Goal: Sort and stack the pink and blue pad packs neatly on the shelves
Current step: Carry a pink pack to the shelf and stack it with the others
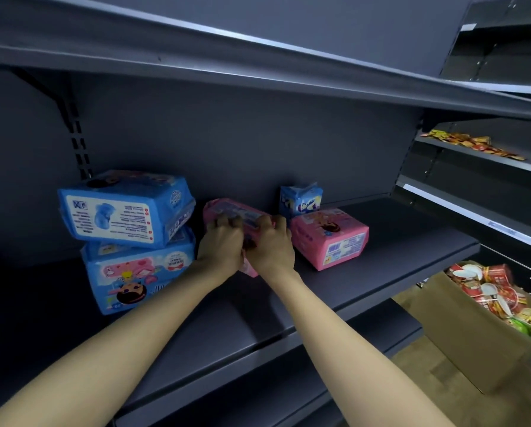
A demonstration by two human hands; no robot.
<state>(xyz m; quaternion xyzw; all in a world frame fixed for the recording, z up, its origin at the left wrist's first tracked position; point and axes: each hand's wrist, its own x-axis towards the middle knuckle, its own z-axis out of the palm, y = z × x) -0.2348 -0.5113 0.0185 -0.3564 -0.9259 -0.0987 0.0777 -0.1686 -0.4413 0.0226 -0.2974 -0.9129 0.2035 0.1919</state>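
Two bare forearms are crossing the picture from 7 and 5 o'clock, spanning the front lip of the dark grey shelf (365, 272). At 4 o'clock, below that shelf, a cardboard box (473, 343) is holding red-and-white noodle cups (489, 291).

Above the shelf's middle, the left hand (224, 241) and the right hand (270, 248) are sitting side by side, touching. Both are curling their fingers over the top of a pink pad pack (236, 211) and gripping it. That pack is lying tilted, its far end pointing to 11 o'clock. Whether its underside is resting on the shelf cannot be told.

At 9 o'clock from the held pack, two blue packs are sitting stacked. The lower blue pack (137, 272) is facing front, and the upper blue pack (125, 208) is lying askew, overhanging to the left. At 3 o'clock, just beside the right hand, a second pink pack (330, 238) is lying flat with its barcode end facing forward. Behind it, at 1 o'clock, a small blue pack (301, 200) is standing upright near the back panel (242, 143).

At 2 o'clock on a neighbouring shelf, orange-and-yellow sachets (473, 144) are lying scattered. An upper shelf (258, 66) is running overhead at 12 o'clock.
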